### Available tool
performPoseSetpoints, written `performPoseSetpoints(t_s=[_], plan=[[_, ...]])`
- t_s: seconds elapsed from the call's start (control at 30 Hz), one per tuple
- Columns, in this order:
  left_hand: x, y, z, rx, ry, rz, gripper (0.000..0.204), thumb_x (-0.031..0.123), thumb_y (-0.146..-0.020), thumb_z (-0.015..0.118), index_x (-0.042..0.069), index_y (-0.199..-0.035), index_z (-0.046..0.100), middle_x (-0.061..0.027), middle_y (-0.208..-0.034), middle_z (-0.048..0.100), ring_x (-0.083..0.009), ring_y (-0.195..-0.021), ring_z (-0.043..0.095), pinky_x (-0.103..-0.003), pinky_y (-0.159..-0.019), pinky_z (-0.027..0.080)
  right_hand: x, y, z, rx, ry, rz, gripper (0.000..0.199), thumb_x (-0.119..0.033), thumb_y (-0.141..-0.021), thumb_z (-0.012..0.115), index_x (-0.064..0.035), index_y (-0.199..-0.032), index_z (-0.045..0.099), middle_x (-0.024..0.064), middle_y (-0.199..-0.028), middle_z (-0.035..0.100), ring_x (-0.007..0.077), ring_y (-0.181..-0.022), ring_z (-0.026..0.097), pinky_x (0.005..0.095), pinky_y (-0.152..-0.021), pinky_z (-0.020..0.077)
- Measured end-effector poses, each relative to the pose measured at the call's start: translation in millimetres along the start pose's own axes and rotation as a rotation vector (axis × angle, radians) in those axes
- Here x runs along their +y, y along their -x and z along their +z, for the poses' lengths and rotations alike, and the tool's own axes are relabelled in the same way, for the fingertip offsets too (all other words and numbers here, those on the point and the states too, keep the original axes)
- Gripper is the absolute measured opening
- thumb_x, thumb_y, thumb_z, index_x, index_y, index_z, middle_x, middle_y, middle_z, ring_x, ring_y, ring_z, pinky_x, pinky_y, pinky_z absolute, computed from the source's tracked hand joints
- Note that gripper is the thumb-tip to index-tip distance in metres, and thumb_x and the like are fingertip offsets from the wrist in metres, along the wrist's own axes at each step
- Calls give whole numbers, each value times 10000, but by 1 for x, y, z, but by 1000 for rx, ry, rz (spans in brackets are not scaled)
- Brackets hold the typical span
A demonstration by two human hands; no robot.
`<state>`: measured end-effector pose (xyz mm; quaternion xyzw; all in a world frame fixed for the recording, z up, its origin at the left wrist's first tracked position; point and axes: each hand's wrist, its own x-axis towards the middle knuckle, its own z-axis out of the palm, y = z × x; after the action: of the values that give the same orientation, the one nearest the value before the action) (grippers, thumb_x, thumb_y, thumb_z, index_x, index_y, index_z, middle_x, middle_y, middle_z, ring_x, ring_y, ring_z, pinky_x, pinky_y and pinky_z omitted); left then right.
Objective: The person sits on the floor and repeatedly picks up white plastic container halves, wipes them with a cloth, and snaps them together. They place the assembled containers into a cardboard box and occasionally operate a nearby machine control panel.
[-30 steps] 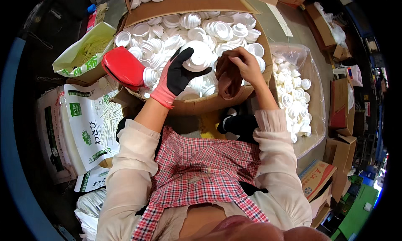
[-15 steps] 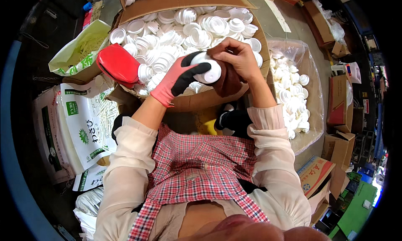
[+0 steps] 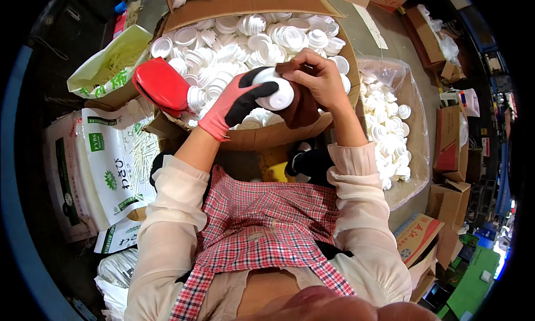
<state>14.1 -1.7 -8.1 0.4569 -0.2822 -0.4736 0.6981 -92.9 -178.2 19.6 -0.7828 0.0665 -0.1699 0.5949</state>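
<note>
My left hand (image 3: 228,105), in a pink glove with black fingers, grips a white plastic piece (image 3: 281,96) with a rounded end. Beside it my bare right hand (image 3: 322,78) pinches a brown cloth (image 3: 301,106), which hangs down against the white piece. What lies under the cloth is hidden. Both hands are over the near side of a cardboard box (image 3: 262,138) heaped with white plastic lids (image 3: 290,36). To the left of my gloved hand, a red pouch (image 3: 161,87) lies on the box's corner.
At the right stands a plastic-lined box (image 3: 419,137) of small white parts (image 3: 387,131). A green-and-white bag (image 3: 131,45) and printed sacks (image 3: 108,153) strewn with thin white sticks (image 3: 144,165) are at the left. Cardboard boxes (image 3: 415,237) line the right side.
The view has shifted slightly. My hands keep nearly the same hold on the white piece and the brown cloth, with only small finger movement.
</note>
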Motion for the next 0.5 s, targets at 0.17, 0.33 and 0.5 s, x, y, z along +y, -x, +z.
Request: performPoseSetpoints(t_s=[0.17, 0.33, 0.5], plan=[[1, -1, -20, -3, 507, 77, 404, 180, -874, 555, 2, -1229, 478, -116, -1122, 568, -235, -1029, 574, -375, -859, 510, 51, -4, -37, 81, 58, 106, 141, -29, -739, 700, -13, -871, 652, 41, -856, 623, 125, -843, 581, 258, -777, 461], [-3, -9, -24, -53, 601, 79, 421, 180, -884, 545, 13, -1256, 442, -140, -1194, 520, -266, -1113, 523, -441, -894, 496, 25, 4, -18, 160, 108, 176, 397, -164, -830, 649, 19, -1169, 553, 93, -1122, 590, 162, -989, 567, 284, -877, 440], [-21, -17, 3, 15, 405, -4, 459, 217, -880, 577, 4, -1262, 437, -143, -1221, 504, -285, -1076, 544, -403, -877, 504, 1, 27, 15, 33, -82, 156, 570, -144, -781, 711, -20, -1265, 437, 84, -1085, 576, 153, -959, 556, 281, -824, 451]])
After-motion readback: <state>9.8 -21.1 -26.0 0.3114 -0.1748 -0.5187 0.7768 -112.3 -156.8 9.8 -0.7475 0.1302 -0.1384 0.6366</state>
